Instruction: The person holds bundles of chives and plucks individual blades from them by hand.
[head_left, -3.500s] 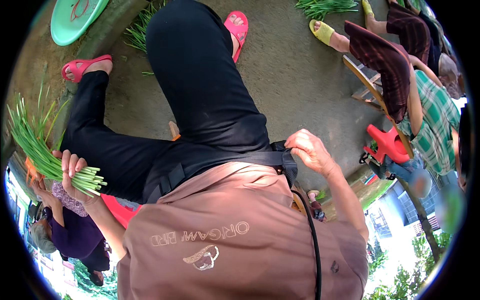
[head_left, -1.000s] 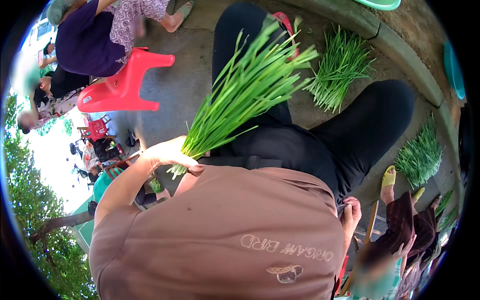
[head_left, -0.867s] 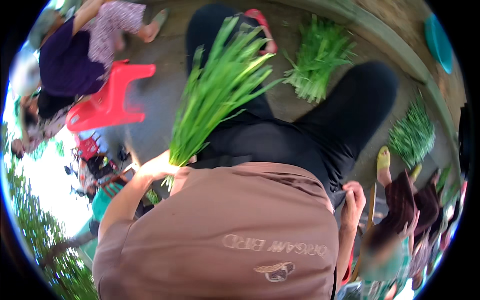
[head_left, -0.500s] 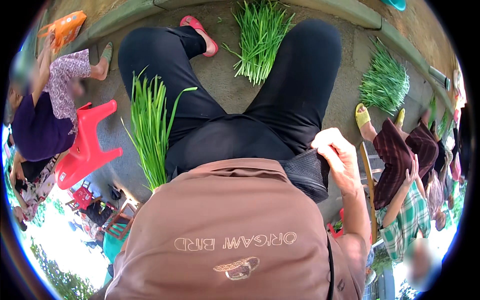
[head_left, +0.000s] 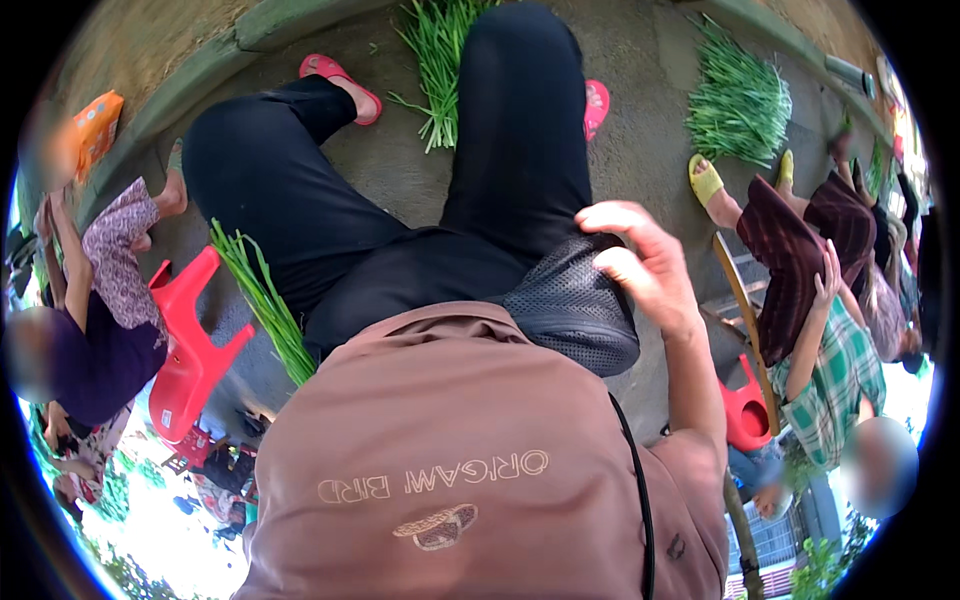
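My right hand (head_left: 640, 262) lies at my right hip with loosely curled fingers touching a dark mesh pouch (head_left: 570, 315) on my waist; it holds nothing. My left hand is hidden behind my brown shirt. A bunch of long green chive-like stalks (head_left: 262, 300) sticks out beside my left thigh, its lower end hidden by the shirt. My legs in black trousers (head_left: 500, 150) stretch forward, with pink sandals (head_left: 338, 84) on my feet. A loose pile of the same greens (head_left: 438, 50) lies on the concrete between my feet.
Another heap of greens (head_left: 740, 100) lies at the far right. A red plastic stool (head_left: 190, 345) and a person in purple (head_left: 95, 335) are at my left. A person in a green checked shirt (head_left: 830, 370) sits on my right beside a red stool (head_left: 745, 410). A kerb (head_left: 250, 35) runs ahead.
The view swung round. The green bunch, held up in front by my left hand, now lies low beside my left thigh, that hand out of sight. My right hand stays at the pouch.
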